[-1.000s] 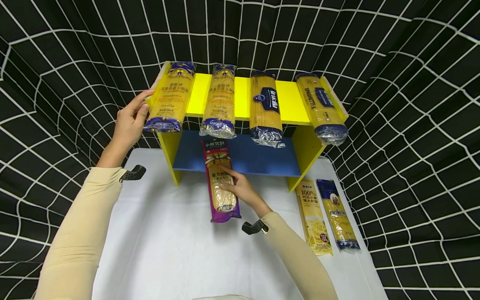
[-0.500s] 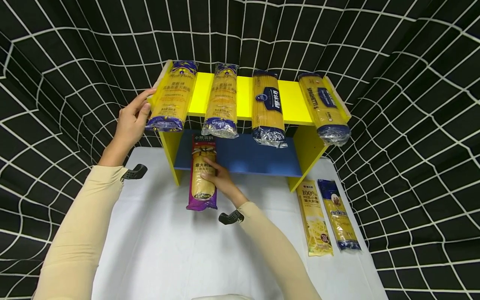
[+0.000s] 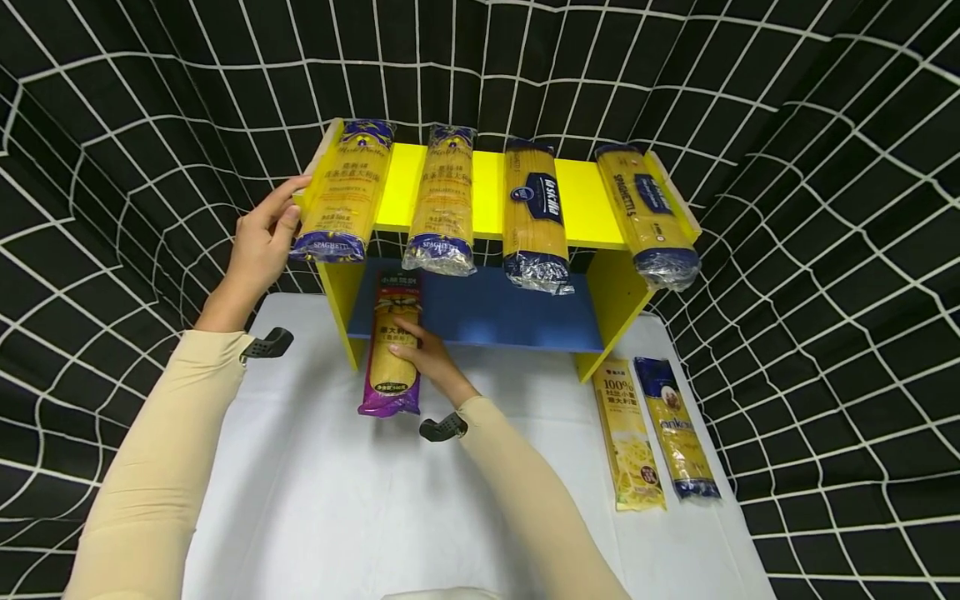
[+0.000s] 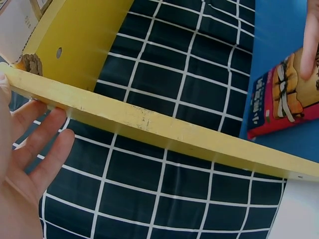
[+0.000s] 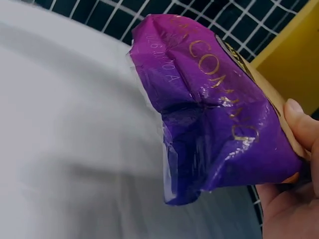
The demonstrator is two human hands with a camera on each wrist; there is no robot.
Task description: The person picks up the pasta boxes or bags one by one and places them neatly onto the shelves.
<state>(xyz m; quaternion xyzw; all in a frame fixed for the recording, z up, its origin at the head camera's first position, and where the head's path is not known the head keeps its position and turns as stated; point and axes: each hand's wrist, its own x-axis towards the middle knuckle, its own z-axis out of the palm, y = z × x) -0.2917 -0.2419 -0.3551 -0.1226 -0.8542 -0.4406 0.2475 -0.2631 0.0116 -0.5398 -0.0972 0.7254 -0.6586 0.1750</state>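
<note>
My right hand [image 3: 429, 357] grips a red and purple bag of spaghetti [image 3: 392, 365], thumb on its upper face. The bag's far end lies over the blue lower board [image 3: 510, 308] of a yellow shelf [image 3: 485, 196], close to the left side panel. Its purple end [image 5: 219, 114] juts out past the front edge, raised above the white table in the right wrist view. My left hand [image 3: 258, 250] holds the shelf's upper left corner, beside a spaghetti bag [image 3: 347, 187]. In the left wrist view, fingers [image 4: 52, 159] lie against the panel's outer side; the thumb is mostly cut off.
Three more spaghetti bags, a blue-ended one [image 3: 441, 196], one with a navy label [image 3: 534, 212] and another at the right [image 3: 647, 212], lie on top, overhanging the front. Two pasta packs, yellow [image 3: 630, 442] and navy [image 3: 677, 433], lie on the white table [image 3: 322, 500]. Black gridded cloth surrounds everything.
My right hand has carried the red and purple spaghetti bag left and slightly farther in along the blue board, toward the left panel. The left hand has stayed at the shelf corner.
</note>
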